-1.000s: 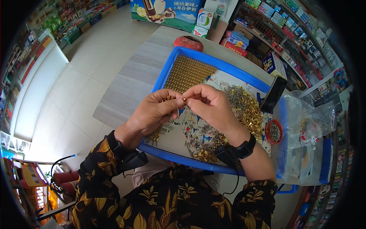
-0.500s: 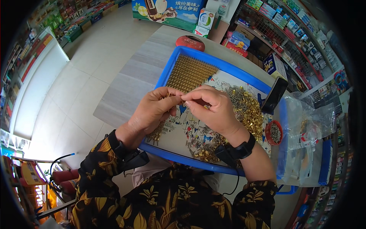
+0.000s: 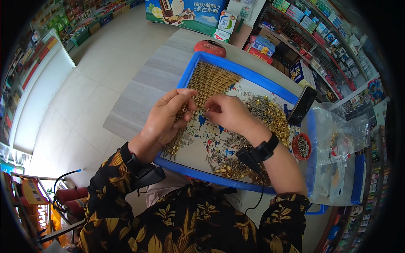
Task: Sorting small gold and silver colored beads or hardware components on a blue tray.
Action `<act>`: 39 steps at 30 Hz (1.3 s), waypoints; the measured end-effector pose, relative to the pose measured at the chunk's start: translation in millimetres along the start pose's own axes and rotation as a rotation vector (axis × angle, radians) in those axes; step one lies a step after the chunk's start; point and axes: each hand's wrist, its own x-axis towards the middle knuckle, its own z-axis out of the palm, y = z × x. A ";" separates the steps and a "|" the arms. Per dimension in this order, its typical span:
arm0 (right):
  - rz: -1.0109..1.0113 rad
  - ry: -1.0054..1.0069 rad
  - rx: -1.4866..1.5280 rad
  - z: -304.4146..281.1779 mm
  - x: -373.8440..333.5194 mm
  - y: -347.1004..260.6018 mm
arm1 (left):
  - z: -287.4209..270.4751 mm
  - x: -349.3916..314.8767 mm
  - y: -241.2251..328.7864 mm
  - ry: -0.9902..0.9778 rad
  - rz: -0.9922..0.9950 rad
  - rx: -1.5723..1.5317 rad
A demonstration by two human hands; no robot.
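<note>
My left hand (image 3: pixel 162 116) is over the left side of a blue tray (image 3: pixel 249 75), its fingers curled around several small gold-coloured metal pieces (image 3: pixel 182 111). Close beside it, my right hand (image 3: pixel 231 113) is low over the tray's patterned white liner (image 3: pixel 195 157), thumb and fingertips drawn together. Whatever those fingertips hold is too small to make out. Neat rows of gold-coloured pieces with thin pins (image 3: pixel 211 80) stand along the tray's left side, partly hidden by my left hand. Loose silver pins and gold pieces (image 3: pixel 276 120) are heaped on the right.
A small red bowl of silver pins (image 3: pixel 302 146) sits at the tray's right, near a propped dark phone (image 3: pixel 303 106). Clear plastic bags (image 3: pixel 337 139) lie farther right. A red object (image 3: pixel 210 48) is on the grey table (image 3: pixel 147 80) behind the tray.
My hands, touching at the fingertips before, have come apart. The right has dropped slightly toward the liner; the left has turned so the gold pieces in its fingers show more.
</note>
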 end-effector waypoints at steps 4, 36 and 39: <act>0.017 -0.052 -0.069 8.4 2.0 4.0 | -1.2 0.0 0.5 -0.035 -0.019 -0.026; 0.088 -0.044 0.087 -19.4 -12.2 18.9 | -0.8 -0.5 -4.1 -0.100 -0.084 0.057; 0.099 -0.063 -0.026 -36.1 -27.3 19.4 | -1.5 -0.4 -3.7 -0.141 -0.093 0.067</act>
